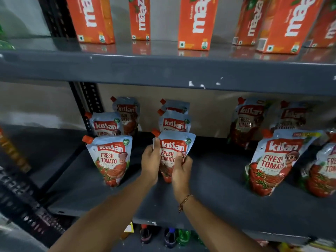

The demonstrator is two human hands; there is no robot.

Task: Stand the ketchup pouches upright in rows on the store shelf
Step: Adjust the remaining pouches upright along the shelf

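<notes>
Arms: both bare forearms reach forward and up, converging toward the middle.
Left hand (151, 160): fingers curled, thumb up, closed on the left edge of something held between the hands.
Right hand (181, 167): thumb pressed forward, fingers wrapped behind; a thin gold chain bracelet (184, 201) circles the wrist.

Orange juice cartons (197, 22) on upper shelf (163, 70) — bottles (170, 237) below.

One head-worn wide-angle view — close, facing forward and slightly down at the grey shelf (218, 188) — both forearms reaching in from below.
</notes>
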